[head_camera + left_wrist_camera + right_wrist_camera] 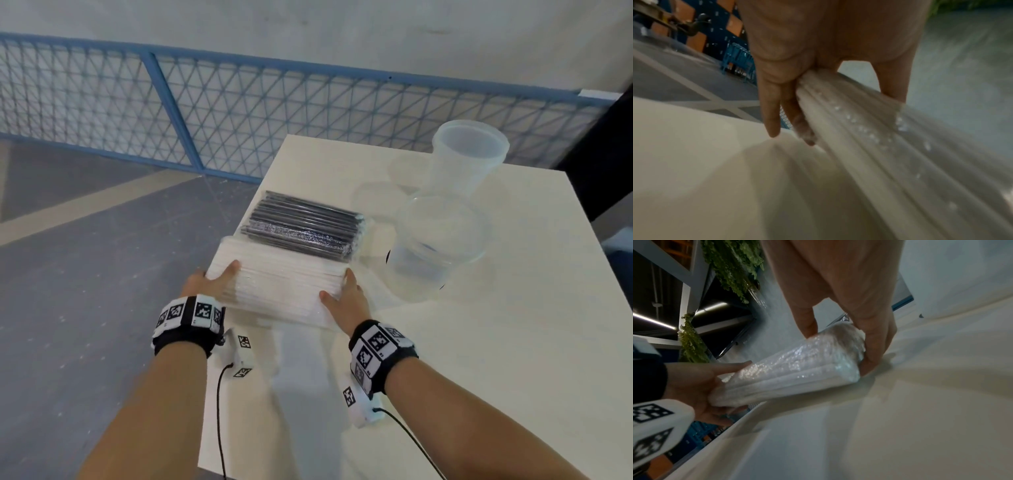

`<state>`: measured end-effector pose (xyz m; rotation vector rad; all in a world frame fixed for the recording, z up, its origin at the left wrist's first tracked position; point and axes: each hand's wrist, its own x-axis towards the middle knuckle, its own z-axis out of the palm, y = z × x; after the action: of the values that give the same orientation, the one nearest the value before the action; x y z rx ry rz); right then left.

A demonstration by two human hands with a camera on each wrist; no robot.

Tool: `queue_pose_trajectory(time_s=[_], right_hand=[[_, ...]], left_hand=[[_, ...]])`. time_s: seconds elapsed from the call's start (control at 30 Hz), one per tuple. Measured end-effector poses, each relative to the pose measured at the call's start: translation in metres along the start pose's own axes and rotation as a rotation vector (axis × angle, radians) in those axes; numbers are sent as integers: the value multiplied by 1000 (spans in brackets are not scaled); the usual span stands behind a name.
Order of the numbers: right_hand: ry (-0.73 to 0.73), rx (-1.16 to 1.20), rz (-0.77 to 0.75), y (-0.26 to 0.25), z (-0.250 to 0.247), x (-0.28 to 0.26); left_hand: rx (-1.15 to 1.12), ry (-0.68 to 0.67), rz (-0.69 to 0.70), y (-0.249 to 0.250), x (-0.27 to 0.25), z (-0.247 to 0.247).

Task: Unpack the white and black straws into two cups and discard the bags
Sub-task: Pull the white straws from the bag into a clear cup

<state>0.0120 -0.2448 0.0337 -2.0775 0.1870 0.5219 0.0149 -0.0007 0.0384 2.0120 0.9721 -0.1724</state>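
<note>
The bag of white straws [277,284] lies on the bench [479,342] between the two hands, its long axis running from one hand straight across to the other. The left hand [209,281] clamps one end, thumb on top and fingers [772,113] down the end face and beneath it, at the bench edge. The right hand [346,298] clamps the other end the same way, thumb over the top, fingers [877,344] wrapped round the crinkled plastic. Both are equally near, so whichever move opens the bag, likely a pull at one sealed end, starts from a grip at each end.

The bag of black straws [301,222] lies just beyond the white one, parallel and touching it, farther from both hands. Two clear cups sit beyond the right hand: the near cup [435,246] just past its fingertips, the far cup [469,154] behind that. Both look empty.

No brand, label or writing is legible on the bags or cups; only the square black-and-white markers on the wristbands [376,353] show.
</note>
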Motion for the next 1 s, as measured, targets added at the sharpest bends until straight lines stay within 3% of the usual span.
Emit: queue_pose_trajectory(time_s=[0.13, 0.27, 0.37, 0.43, 0.57, 0.63, 0.8, 0.9, 1.0], right_hand=[[-19, -14, -46, 9, -10, -12], [-54, -133, -92, 10, -15, -26], [-41, -444, -273, 4, -12, -35], [6, -496, -424, -4, -8, -41], [330, -274, -562, -19, -11, -47], [419, -104, -571, -26, -26, -52], [442, 189, -565, -25, -69, -69], [368, 385, -503, -20, -91, -79], [227, 500, -446, -13, -112, -84]], left_hand=[[-135, 59, 139, 4, -25, 1], [-120, 91, 261, 30, -60, 1], [-94, 102, 308, 54, -86, 2], [-64, 76, 383, 70, -104, 6], [-71, -34, 597, 95, -139, 22], [-213, -99, 697, 103, -155, 29], [-503, -211, 790, 105, -155, 42], [-423, -262, 762, 101, -140, 52], [-273, -453, 674, 96, -135, 60]])
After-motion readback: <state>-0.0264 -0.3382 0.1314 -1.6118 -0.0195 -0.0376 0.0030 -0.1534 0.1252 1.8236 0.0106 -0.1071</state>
